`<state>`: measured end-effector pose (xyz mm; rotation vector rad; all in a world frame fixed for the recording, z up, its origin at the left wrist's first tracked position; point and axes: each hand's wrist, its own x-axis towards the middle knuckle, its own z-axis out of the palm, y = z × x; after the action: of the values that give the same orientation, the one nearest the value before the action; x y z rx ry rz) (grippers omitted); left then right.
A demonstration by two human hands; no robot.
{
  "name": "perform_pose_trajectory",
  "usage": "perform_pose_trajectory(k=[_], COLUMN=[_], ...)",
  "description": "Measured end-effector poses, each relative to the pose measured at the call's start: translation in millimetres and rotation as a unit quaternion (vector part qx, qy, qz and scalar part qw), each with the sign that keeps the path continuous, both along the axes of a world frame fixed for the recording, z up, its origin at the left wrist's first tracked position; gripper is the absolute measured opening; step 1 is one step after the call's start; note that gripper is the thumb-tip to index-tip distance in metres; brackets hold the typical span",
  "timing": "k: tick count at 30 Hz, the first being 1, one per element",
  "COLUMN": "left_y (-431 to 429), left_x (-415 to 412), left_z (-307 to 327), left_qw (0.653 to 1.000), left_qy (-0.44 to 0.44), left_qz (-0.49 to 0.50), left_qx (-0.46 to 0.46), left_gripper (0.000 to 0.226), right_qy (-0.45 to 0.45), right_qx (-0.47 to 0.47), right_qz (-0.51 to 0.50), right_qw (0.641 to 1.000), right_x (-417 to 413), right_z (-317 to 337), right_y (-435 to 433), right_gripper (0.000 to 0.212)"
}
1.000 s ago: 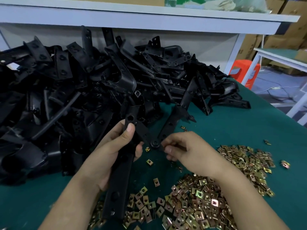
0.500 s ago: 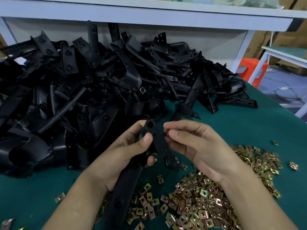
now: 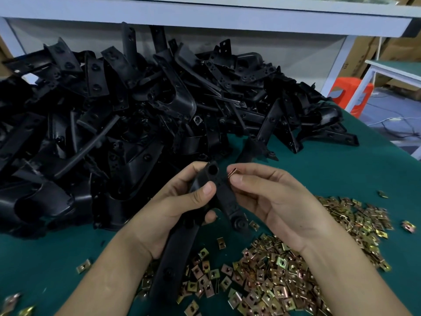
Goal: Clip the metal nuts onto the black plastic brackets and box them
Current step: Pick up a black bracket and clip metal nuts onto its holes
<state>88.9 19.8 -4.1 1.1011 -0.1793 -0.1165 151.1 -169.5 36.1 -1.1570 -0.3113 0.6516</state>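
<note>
I see the right fingertips (image 3: 237,179), thumb and forefinger, pinched narrow on one coppery metal nut (image 3: 231,173), held edge-on and touching the side of the black plastic bracket (image 3: 222,190), just below its round end hole. I can't tell whether the nut is already partly slid onto the edge; it is small and a bit blurred. The other fingers of the right hand (image 3: 273,201) are loosely curled behind.

The left thumb (image 3: 206,190) presses on the bracket face and the fingers of the left hand (image 3: 173,208) wrap round from behind, so it's a firm grip. The bracket's long arm runs down past the left wrist, and a shorter arm angles down to the right and ends in a round boss.

Below the hands, a heap of loose nuts (image 3: 284,281) is spread on the green table mat (image 3: 341,167), with strays scattered to the left and far right.

Behind the hands, a big pile of brackets (image 3: 114,110) fills the left and centre of the mat, under a white shelf frame (image 3: 205,12).

At far right stand an orange stool (image 3: 346,92), a second table (image 3: 396,69) and cardboard cartons (image 3: 364,55). There is dark print on one carton, too blurred to read.
</note>
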Motion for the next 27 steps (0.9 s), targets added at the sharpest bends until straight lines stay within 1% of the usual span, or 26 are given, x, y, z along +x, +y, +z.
perform_pose_trajectory(k=[3, 8, 12, 13, 16, 17, 20, 22, 24, 25, 26, 27], left_y=[-0.4, -0.3, -1.1, -1.5, -2.9, -3.5, -3.0, -1.1, 0.1, 0.4, 1.1, 1.9], left_x=[0.6, 0.0, -0.3, -0.3, 0.1, 0.4, 0.3, 0.6, 2.7, 3.6, 4.6, 5.5], left_z=[-0.2, 0.1, 0.5, 0.3, 0.2, 0.3, -0.7, -1.4, -1.0, -0.9, -0.8, -0.6], left_qw=[1.0, 1.0, 1.0, 0.999, 0.998, 0.998, 0.999, 0.999, 0.998, 0.997, 0.994, 0.991], left_qy=[0.0, -0.005, -0.009, -0.01, -0.008, -0.008, -0.013, -0.014, -0.002, 0.01, 0.024, 0.032], left_qz=[-0.002, 0.002, 0.025, 0.034, 0.046, 0.04, 0.022, 0.026, 0.057, 0.078, 0.098, 0.113], left_qx=[-0.003, 0.007, 0.006, 0.011, 0.033, 0.037, 0.035, 0.029, 0.012, -0.009, -0.036, -0.065], left_gripper=[0.038, 0.041, 0.043, 0.041, 0.026, 0.027, 0.041, 0.04, 0.036, 0.032, 0.029, 0.028], right_qy=[-0.006, 0.014, 0.013, 0.005, -0.013, -0.015, -0.026, -0.075, -0.152, -0.186, -0.214, -0.24], right_qx=[-0.002, 0.001, -0.001, -0.004, -0.006, -0.006, -0.024, -0.061, -0.116, -0.146, -0.18, -0.22], right_qz=[0.001, 0.008, 0.011, 0.008, 0.006, 0.007, -0.015, -0.033, -0.033, -0.04, -0.07, -0.114], right_qw=[1.0, 1.0, 1.0, 1.0, 1.0, 1.0, 0.999, 0.995, 0.981, 0.971, 0.958, 0.939], right_x=[-1.4, -7.7, -12.2, -13.0, -16.1, -17.1, -18.3, -19.3, -18.7, -15.7, -10.2, -3.1], right_z=[0.7, -0.6, -3.2, -4.0, -3.1, -2.4, -3.6, -4.7, -2.4, -1.6, -1.8, -2.8], right_y=[0.3, 4.1, 8.4, 9.3, 11.8, 12.5, 14.7, 15.4, 13.1, 10.2, 5.5, -0.8], right_gripper=[0.02, 0.023, 0.023, 0.023, 0.017, 0.015, 0.016, 0.017, 0.019, 0.024, 0.028, 0.025])
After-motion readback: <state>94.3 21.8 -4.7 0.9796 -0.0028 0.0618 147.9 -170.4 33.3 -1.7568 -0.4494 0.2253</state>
